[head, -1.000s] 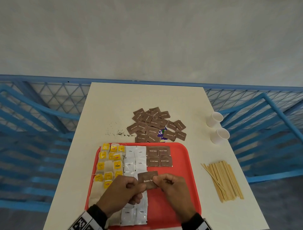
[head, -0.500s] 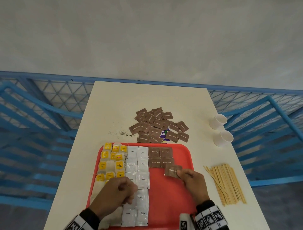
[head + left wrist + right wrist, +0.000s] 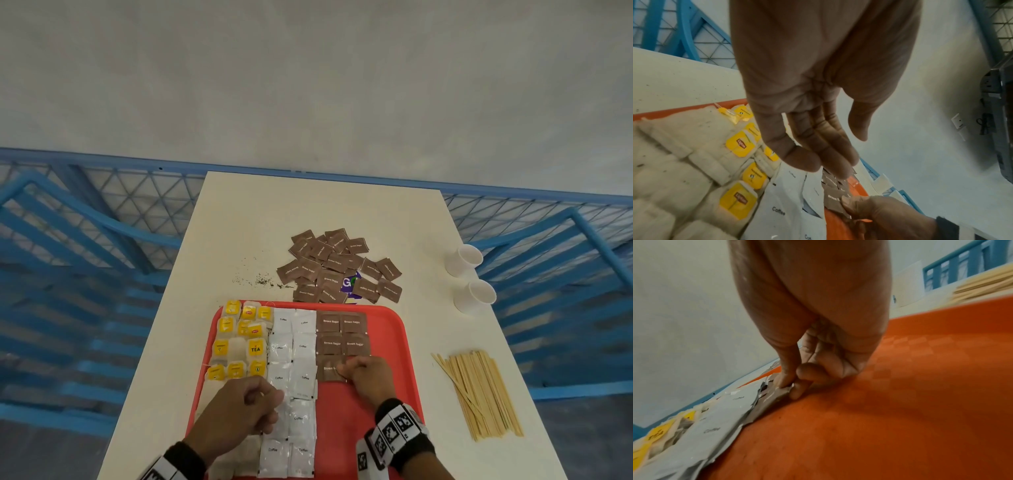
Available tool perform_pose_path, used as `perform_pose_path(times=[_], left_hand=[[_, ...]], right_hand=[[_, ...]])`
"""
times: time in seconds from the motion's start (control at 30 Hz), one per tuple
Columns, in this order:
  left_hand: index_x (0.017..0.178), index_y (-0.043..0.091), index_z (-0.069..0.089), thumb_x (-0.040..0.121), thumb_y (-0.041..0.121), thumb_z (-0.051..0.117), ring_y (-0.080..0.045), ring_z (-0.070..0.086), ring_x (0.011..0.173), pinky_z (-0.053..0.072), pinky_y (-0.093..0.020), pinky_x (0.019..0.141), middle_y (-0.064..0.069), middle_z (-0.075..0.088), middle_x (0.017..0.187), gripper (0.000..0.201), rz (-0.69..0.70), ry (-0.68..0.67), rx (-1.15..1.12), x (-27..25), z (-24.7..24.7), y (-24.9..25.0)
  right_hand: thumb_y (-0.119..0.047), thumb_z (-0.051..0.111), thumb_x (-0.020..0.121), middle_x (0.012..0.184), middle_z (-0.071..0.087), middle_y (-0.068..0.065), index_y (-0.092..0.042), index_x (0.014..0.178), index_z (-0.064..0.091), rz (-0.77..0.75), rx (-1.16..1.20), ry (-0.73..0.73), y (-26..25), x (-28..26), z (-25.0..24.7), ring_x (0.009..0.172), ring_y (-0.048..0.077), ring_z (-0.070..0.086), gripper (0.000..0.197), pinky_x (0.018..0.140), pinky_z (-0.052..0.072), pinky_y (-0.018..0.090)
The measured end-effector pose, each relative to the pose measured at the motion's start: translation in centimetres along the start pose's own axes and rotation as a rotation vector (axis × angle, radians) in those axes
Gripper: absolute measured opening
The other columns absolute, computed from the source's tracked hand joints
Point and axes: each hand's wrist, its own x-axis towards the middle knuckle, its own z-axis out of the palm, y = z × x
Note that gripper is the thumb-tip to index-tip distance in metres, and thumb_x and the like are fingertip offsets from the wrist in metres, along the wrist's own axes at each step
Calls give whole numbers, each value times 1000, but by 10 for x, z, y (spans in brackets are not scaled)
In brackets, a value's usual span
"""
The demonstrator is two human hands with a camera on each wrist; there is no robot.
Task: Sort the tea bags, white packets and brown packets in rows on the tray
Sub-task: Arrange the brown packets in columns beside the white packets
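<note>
Brown packet (image 3: 328,369) marked "Brown Sugar" is pinched at its right edge between thumb and fingers of the right hand (image 3: 370,379) and is laid flat on the red tray (image 3: 394,329), directly below four brown packets (image 3: 343,333) already set in two pairs. In the right wrist view the packet (image 3: 774,396) is seen pressed against the tray floor (image 3: 900,402) by the fingertips (image 3: 784,380). To its left, white packets (image 3: 292,377) labelled "Coffee" are arranged in two columns down the tray, and further left tea bags (image 3: 239,346) with yellow tags are laid in rows reaching the tray's left rim. The left hand (image 3: 239,416) is held above the near white packets and tea bags, loosely curled and grasping nothing; in the left wrist view its fingers (image 3: 818,146) are seen relaxed and hanging free.

Beyond the tray, a loose heap of brown packets (image 3: 337,269) is spread on the tabletop (image 3: 342,205), partly covering a purple and white wrapper (image 3: 350,283). Dark crumbs (image 3: 260,281) are scattered left of the heap. Two white cups (image 3: 469,274) are lying on their sides near the right edge, and a bundle of wooden stirrers (image 3: 479,394) is laid right of the tray.
</note>
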Motion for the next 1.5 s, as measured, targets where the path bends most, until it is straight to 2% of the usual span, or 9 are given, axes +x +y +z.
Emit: perform_pose_path(times=[0.27,0.5,0.63,0.77,0.9,1.03,1.2,1.37,1.5], left_hand=[[91,2,68,93,26,69,-18,67,66,59,-42,80,-8,73,72,23,5,-13,71,3,0,1],[84,3,66,95,25,67,-14,62,58,50,-26,59,-5,69,64,25,29,-42,133,9,-3,5],[70,10,61,93,38,66,-14,58,52,51,-24,58,-5,65,56,37,106,-26,225,22,-10,19],[66,13,55,94,41,64,-9,49,47,44,-22,54,4,53,51,41,215,85,339,53,-26,54],[63,10,54,91,45,66,-7,40,48,39,-27,57,12,45,47,47,289,229,411,101,-41,93],[76,-3,65,93,42,66,-10,52,56,40,-24,58,11,58,56,48,207,275,564,148,-56,115],[67,13,60,94,40,65,-17,57,72,38,-29,68,3,62,70,38,142,283,770,198,-65,120],[72,24,58,91,30,70,-21,63,84,44,-31,74,-3,70,90,23,143,371,795,240,-52,124],[102,19,61,87,25,74,-26,61,107,50,-39,93,-6,65,116,21,96,346,857,265,-34,123]], right_hand=[[-24,76,83,62,62,-4,-17,61,54,58,-70,110,-7,-4,3,61,10,55,31,51,41,16],[-19,65,87,68,66,-1,-16,70,53,-79,-202,51,-6,-2,17,63,19,64,21,63,57,42],[-18,73,83,74,68,-4,-12,66,59,-146,-154,14,-27,0,0,66,7,64,23,61,52,22],[-19,73,85,61,65,-11,-12,66,64,-179,-182,-22,-51,25,-28,54,-6,58,21,54,45,12],[-25,60,90,85,72,1,-21,67,60,-104,-304,107,-55,81,-65,75,18,64,23,68,53,29],[-23,54,91,102,69,7,-18,78,62,-55,-356,211,-53,125,-100,95,32,62,16,79,50,34],[-36,62,91,118,54,11,-14,117,60,-48,-632,125,-36,167,-123,116,34,47,34,91,45,41],[-21,68,88,102,64,7,-16,87,60,-60,-490,71,-27,182,-119,92,25,59,9,75,41,29],[-26,69,85,100,60,12,-24,69,53,-94,-492,88,-24,185,-117,93,29,56,23,74,42,31]])
